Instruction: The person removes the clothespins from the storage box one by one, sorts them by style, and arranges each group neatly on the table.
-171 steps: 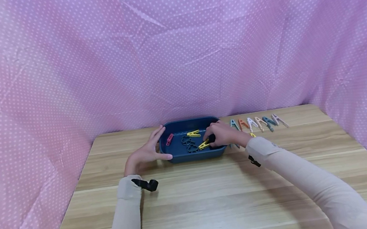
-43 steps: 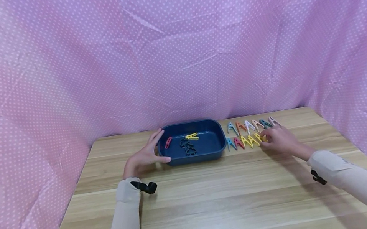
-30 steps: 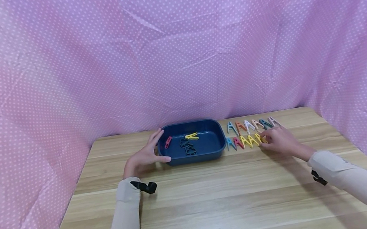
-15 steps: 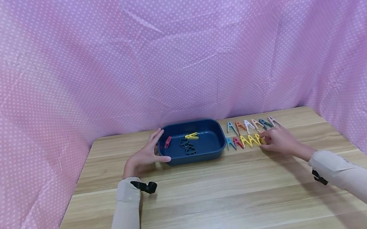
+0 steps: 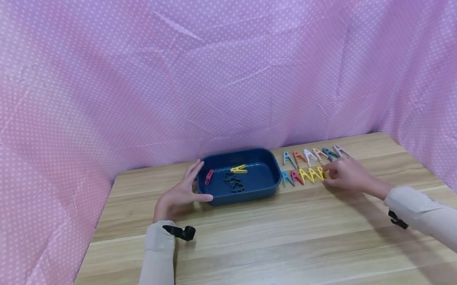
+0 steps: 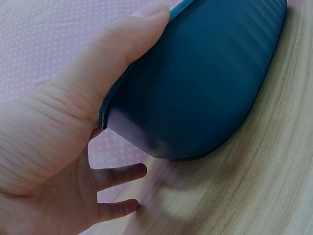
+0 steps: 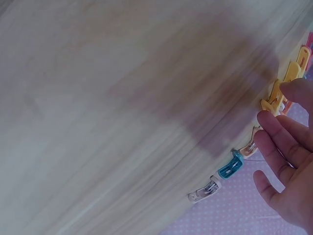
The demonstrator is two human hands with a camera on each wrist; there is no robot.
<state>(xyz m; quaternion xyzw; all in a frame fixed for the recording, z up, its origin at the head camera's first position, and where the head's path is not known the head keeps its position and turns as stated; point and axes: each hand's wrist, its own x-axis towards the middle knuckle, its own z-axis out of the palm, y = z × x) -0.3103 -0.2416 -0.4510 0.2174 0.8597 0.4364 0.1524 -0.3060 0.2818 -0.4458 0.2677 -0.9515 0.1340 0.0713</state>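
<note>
A dark blue plastic basin stands at the back of the table. My left hand spans its left end, thumb on the front rim and fingers straight; the left wrist view shows two fingers spread apart from the wall. Inside lie a red clothespin, a yellow clothespin and two dark cookie-cutter-like outlines. My right hand pinches another yellow clothespin between thumb and forefinger, at the right end of the front row. Beside it are two yellow clothespins, a red one and a blue one.
Behind that row runs a back row of several clothespins, among them a light blue one, an orange one and a dark teal one. A pink dotted curtain hangs round the wooden table.
Since the earliest frame my right hand has carried a yellow clothespin from the basin to the front row's right end. Over the last second it has turned slightly; my left hand stays put.
</note>
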